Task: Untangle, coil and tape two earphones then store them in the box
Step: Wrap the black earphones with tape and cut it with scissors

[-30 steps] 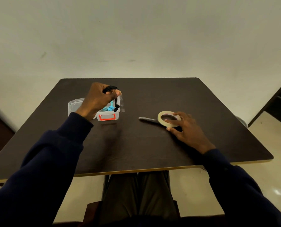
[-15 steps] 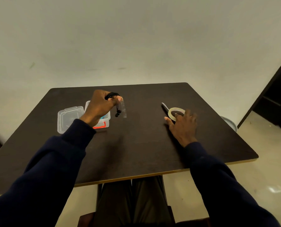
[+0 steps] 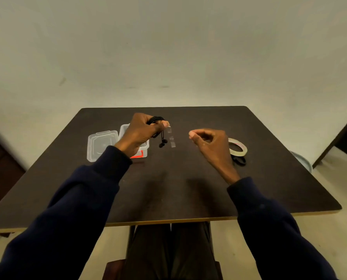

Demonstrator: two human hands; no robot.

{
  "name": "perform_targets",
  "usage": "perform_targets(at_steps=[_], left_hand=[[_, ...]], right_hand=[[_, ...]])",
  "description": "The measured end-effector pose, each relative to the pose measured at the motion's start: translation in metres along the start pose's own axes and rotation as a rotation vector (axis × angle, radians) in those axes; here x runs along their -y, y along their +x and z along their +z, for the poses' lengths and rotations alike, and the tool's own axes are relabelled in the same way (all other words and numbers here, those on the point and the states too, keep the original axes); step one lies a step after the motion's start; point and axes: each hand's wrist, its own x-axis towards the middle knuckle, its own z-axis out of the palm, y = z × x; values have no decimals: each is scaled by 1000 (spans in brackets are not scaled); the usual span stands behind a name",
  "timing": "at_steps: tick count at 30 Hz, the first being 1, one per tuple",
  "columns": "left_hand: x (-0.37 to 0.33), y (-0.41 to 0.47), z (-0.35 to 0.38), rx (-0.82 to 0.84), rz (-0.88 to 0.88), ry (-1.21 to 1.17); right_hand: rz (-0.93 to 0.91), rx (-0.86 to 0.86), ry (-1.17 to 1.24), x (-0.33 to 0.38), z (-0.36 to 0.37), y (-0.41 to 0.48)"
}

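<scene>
My left hand (image 3: 140, 134) grips the coiled black earphone (image 3: 156, 119) above the box (image 3: 143, 152), fingers (image 3: 151, 127) clenched round the loops; its 2 buds (image 3: 163, 142) hang below my fist. A clear tape strip (image 3: 171, 138) dangles from my left thumb tip, just beside the buds. The box sits open on the bench (image 3: 168, 188), its lid (image 3: 101, 145) flat at its left. My right hand (image 3: 209, 144) hovers near the strip, fingers curled and, as far as I can tell, empty. The tape roll (image 3: 238, 149) lies behind it.
</scene>
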Motion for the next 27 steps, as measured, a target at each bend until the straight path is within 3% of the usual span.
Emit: perform_targets(at_steps=[4, 11, 17, 22, 27], left_hand=[[3, -6, -18, -12, -23, 7], [16, -14, -48, 26, -34, -54], [34, -15, -67, 265, -61, -272], [42, -11, -67, 301, -137, -416], [42, -16, -60, 433, -153, -355]], right_hand=[[108, 115, 308, 34, 38, 6], [96, 191, 382, 50, 79, 13], [186, 271, 433, 46, 76, 12], [200, 270, 493, 44, 66, 8], [203, 281, 548, 50, 69, 8]])
